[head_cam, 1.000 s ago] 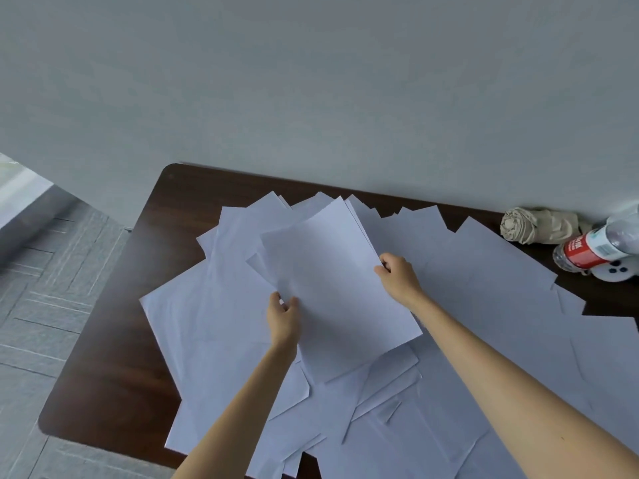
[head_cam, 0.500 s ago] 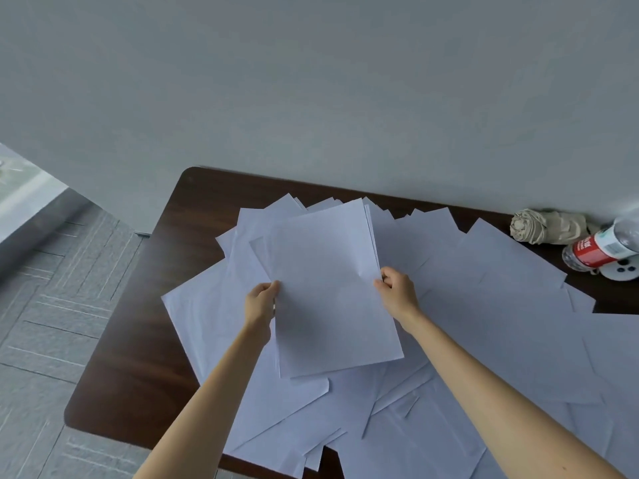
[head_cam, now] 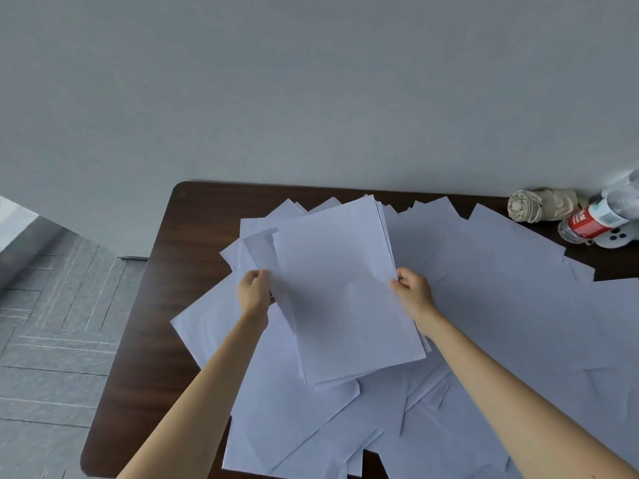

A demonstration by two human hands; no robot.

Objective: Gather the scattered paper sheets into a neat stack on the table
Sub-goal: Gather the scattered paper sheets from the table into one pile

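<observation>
Left hand [head_cam: 254, 292] pinches the left edge of a small bundle of white sheets [head_cam: 345, 288]. Right hand [head_cam: 413, 293] grips the bundle's right edge, fingers curled round it. The bundle is lifted above the dark brown surface [head_cam: 193, 229], its edges roughly aligned, with one sheet offset to the left. Loose paper sheets [head_cam: 501, 305] lie overlapping across the surface below and to the right, some overhanging the near edge. In the far right corner, by the wall, a rolled beige fabric bundle [head_cam: 539, 209] sits just beside a clear bottle with red label [head_cam: 594, 219], which lies on its side.
</observation>
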